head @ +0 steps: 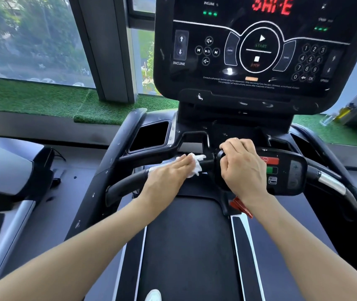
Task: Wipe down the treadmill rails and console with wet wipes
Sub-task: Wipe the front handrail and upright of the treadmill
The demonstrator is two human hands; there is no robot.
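Observation:
The black treadmill console (260,51) fills the upper middle, its display reading SAFE in red. Below it a black front handlebar (129,181) runs across. My left hand (168,172) lies flat with straight fingers on a crumpled white wet wipe (197,166), pressing it against the handlebar just left of the centre control pod (286,170). My right hand (242,168) has its fingers curled round the left end of that pod. The right section of the handlebar (329,181) with its silver sensor sits free.
A cup-holder recess (149,135) opens in the left tray. A red safety clip (241,206) hangs under the pod. The black belt (186,246) stretches below. Another treadmill (6,170) stands at left. Green turf (43,98), a window and a bottle (344,111) are behind.

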